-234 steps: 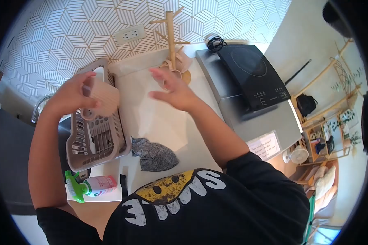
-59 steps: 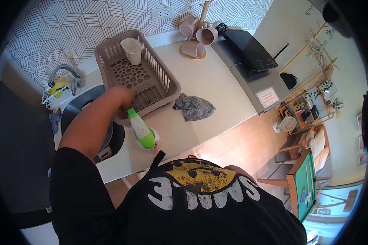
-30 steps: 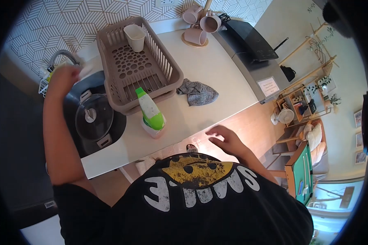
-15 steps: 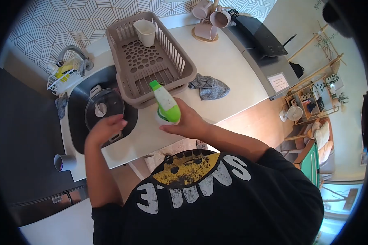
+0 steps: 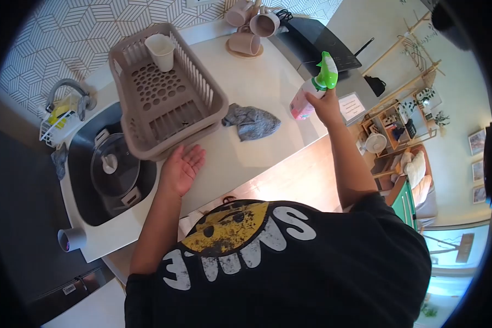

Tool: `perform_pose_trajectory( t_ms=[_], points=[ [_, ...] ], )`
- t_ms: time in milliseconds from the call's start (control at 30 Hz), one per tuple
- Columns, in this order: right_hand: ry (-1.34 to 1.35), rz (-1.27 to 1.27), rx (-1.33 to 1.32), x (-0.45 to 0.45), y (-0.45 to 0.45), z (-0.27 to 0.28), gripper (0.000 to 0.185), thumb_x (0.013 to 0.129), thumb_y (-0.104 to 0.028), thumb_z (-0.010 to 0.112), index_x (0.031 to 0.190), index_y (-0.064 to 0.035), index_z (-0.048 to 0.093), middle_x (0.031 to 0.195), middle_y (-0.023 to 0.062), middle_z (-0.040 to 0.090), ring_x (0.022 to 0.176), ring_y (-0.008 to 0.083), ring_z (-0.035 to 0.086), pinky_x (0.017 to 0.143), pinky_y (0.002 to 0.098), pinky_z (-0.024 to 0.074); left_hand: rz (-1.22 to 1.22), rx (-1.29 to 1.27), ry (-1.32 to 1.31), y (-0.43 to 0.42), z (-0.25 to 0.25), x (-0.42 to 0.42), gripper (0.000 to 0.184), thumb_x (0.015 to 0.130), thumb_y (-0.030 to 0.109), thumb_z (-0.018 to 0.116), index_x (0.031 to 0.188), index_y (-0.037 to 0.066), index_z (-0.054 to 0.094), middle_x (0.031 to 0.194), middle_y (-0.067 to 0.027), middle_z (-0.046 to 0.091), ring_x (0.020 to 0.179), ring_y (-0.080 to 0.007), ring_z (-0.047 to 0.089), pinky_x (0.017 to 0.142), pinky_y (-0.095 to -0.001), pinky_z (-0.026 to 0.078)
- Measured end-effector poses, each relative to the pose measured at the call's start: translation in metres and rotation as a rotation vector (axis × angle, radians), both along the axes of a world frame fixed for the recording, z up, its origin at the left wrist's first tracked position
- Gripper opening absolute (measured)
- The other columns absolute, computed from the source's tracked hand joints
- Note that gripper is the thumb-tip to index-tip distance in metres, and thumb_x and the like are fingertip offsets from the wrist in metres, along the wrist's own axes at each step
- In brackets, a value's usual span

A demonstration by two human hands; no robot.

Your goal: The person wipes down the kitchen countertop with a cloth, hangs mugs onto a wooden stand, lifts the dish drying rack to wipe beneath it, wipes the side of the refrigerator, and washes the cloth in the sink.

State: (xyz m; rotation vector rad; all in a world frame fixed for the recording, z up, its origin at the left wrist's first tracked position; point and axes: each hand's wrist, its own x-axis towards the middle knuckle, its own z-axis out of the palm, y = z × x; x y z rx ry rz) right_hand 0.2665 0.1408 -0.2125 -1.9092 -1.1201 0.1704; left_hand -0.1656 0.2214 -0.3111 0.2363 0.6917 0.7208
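Observation:
My right hand (image 5: 328, 106) grips a spray bottle (image 5: 305, 99) with a green trigger head and a pink-and-white body. It is held upright, slightly tilted, at the right part of the counter; whether its base touches the surface I cannot tell. My left hand (image 5: 181, 168) is open, palm up, holding nothing, just in front of the brown dish rack (image 5: 202, 121). A crumpled grey cloth (image 5: 252, 122) lies on the counter between the rack and the bottle. Inside the rack stands a white cup-like holder (image 5: 162, 53).
A glass lid (image 5: 127, 167) rests in the dark sink (image 5: 82, 188) at left, beside the faucet (image 5: 65, 87). Pink mugs (image 5: 244, 44) hang on a stand at the back. A black cooktop (image 5: 317, 46) is at far right. A grey cup (image 5: 72, 239) sits at the counter's left corner.
The spray bottle has travelled right in my right hand, from before the rack to past the cloth. My left hand has moved from over the sink to the rack's front. The view has shifted.

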Motion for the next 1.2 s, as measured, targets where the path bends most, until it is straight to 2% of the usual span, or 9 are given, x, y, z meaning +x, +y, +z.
perform_pose_trajectory(
  t_ms=[200, 267, 333, 500, 767, 900, 967, 1100, 1200],
  points=[
    [0.225, 0.06, 0.116, 0.057, 0.029, -0.054, 0.085, 0.073, -0.019, 0.083, 0.141, -0.0041, 0.035, 0.129, 0.0206, 0.056, 0.119, 0.0356, 0.057, 0.101, 0.0441, 0.0459, 0.222, -0.128, 0.025, 0.004, 0.011, 0.033, 0.041, 0.103, 0.028, 0.046, 0.133, 0.001, 0.039, 0.126, -0.0241, 0.052, 0.118, -0.0361, 0.057, 0.104, -0.0479, 0.046],
    [-0.365, 0.005, 0.288, 0.047, 0.012, -0.065, 0.093, 0.07, -0.018, 0.086, 0.143, -0.0036, 0.031, 0.137, 0.0212, 0.046, 0.128, 0.0376, 0.045, 0.107, 0.0471, 0.0373, 0.257, -0.127, 0.023, 0.007, 0.002, 0.034, 0.041, 0.103, 0.028, 0.044, 0.132, 0.0, 0.04, 0.127, -0.0241, 0.051, 0.119, -0.0361, 0.056, 0.105, -0.0482, 0.046],
    [-0.341, 0.028, 0.257, 0.033, -0.014, -0.084, 0.095, 0.068, -0.016, 0.087, 0.143, -0.0027, 0.031, 0.137, 0.0209, 0.042, 0.129, 0.0402, 0.039, 0.109, 0.0486, 0.0314, 0.293, -0.118, 0.006, 0.008, -0.002, 0.039, 0.041, 0.104, 0.028, 0.043, 0.132, -0.001, 0.04, 0.128, -0.0242, 0.05, 0.12, -0.0361, 0.055, 0.106, -0.0484, 0.045],
    [-0.347, 0.532, 0.092, -0.013, -0.024, -0.076, 0.043, 0.074, -0.01, 0.075, 0.116, -0.0103, 0.066, 0.127, 0.0162, 0.053, 0.124, 0.0366, 0.046, 0.105, 0.0464, 0.0353, 0.437, -0.143, 0.064, 0.01, 0.0, 0.058, 0.04, 0.102, 0.023, 0.045, 0.131, -0.005, 0.042, 0.128, -0.0233, 0.05, 0.121, -0.0374, 0.054, 0.109, -0.0507, 0.043],
    [-0.42, 0.975, -0.054, -0.061, 0.083, -0.068, 0.04, 0.085, -0.025, 0.068, 0.123, -0.0135, 0.064, 0.137, 0.0121, 0.052, 0.134, 0.0358, 0.042, 0.11, 0.0476, 0.0331, 0.568, -0.103, 0.065, 0.005, -0.005, 0.08, 0.03, 0.102, 0.025, 0.048, 0.118, 0.0, 0.049, 0.124, -0.0197, 0.056, 0.114, -0.035, 0.057, 0.108, -0.0512, 0.044],
    [-0.427, 0.915, -0.185, -0.068, 0.088, -0.096, 0.046, 0.087, -0.034, 0.066, 0.128, -0.0139, 0.06, 0.141, 0.0133, 0.048, 0.135, 0.0348, 0.04, 0.111, 0.0478, 0.0315, -0.17, -0.019, 0.36, -0.023, 0.064, 0.063, 0.035, 0.101, 0.027, 0.052, 0.129, 0.005, 0.052, 0.118, -0.0139, 0.064, 0.101, -0.0271, 0.065, 0.09, -0.0387, 0.054],
    [-0.468, 0.927, -0.177, -0.068, 0.09, -0.103, 0.049, 0.087, -0.037, 0.066, 0.13, -0.0146, 0.057, 0.142, 0.0136, 0.046, 0.136, 0.0347, 0.039, 0.111, 0.0481, 0.031, -0.715, 0.456, 0.748, -0.023, 0.139, 0.048, 0.035, 0.098, 0.025, 0.06, 0.126, 0.005, 0.059, 0.106, -0.008, 0.069, 0.089, -0.0173, 0.067, 0.078, -0.0308, 0.054],
    [-0.47, 0.895, -0.147, -0.07, 0.086, -0.102, 0.047, 0.087, -0.038, 0.066, 0.128, -0.015, 0.058, 0.139, 0.0135, 0.048, 0.135, 0.0342, 0.04, 0.111, 0.0476, 0.0311, -0.549, 0.952, 1.197, 0.026, 0.211, 0.044, 0.018, 0.086, 0.019, 0.073, 0.096, 0.004, 0.072, 0.094, -0.0048, 0.069, 0.08, -0.0129, 0.065, 0.072, -0.0282, 0.052],
    [-0.471, 0.89, -0.143, -0.069, 0.088, -0.101, 0.047, 0.087, -0.038, 0.066, 0.128, -0.0148, 0.059, 0.138, 0.0133, 0.049, 0.134, 0.0339, 0.041, 0.11, 0.0469, 0.0311, -0.688, 1.33, 1.595, 0.09, 0.2, 0.068, 0.016, 0.079, 0.019, 0.076, 0.091, 0.009, 0.075, 0.09, -0.0097, 0.065, 0.082, -0.0245, 0.064, 0.075, -0.0354, 0.051]
  ],
)
